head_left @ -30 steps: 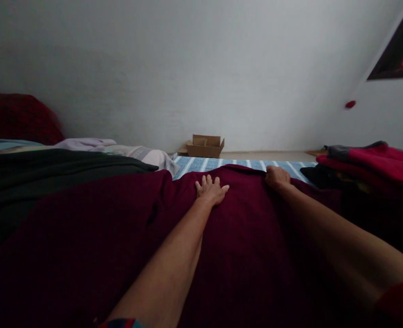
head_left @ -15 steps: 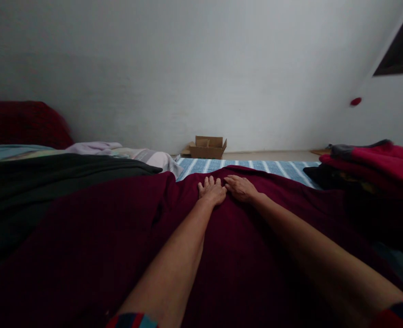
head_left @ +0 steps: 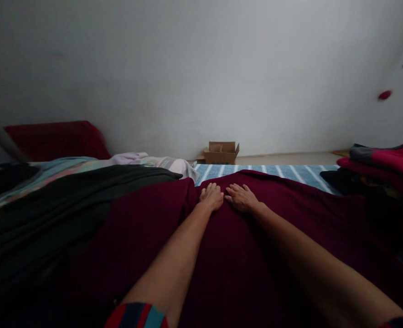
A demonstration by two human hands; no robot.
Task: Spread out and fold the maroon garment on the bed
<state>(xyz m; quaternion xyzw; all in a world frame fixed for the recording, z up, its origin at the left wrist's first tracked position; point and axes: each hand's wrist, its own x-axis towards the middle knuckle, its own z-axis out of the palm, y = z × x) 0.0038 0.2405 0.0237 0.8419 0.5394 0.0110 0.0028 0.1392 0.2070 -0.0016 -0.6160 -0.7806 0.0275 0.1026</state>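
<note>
The maroon cloth [head_left: 235, 255] lay spread over a blue-and-white striped sheet [head_left: 290, 173]. Near the cloth's far edge, the left hand [head_left: 212, 197] and right hand [head_left: 241, 198] rested palm down on it, fingers loosely extended, gripping nothing. Dark green fabric [head_left: 85, 200] adjoined the cloth's left side, folded red clothes [head_left: 400, 159] its right; beyond it stood a cardboard box [head_left: 219, 158].

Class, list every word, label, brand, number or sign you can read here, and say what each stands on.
No text can be read.
Pale cloth with a grey band: any marks there are too small and blurred to read.
Cardboard box: no print readable.
Maroon cloth: none seen.
</note>
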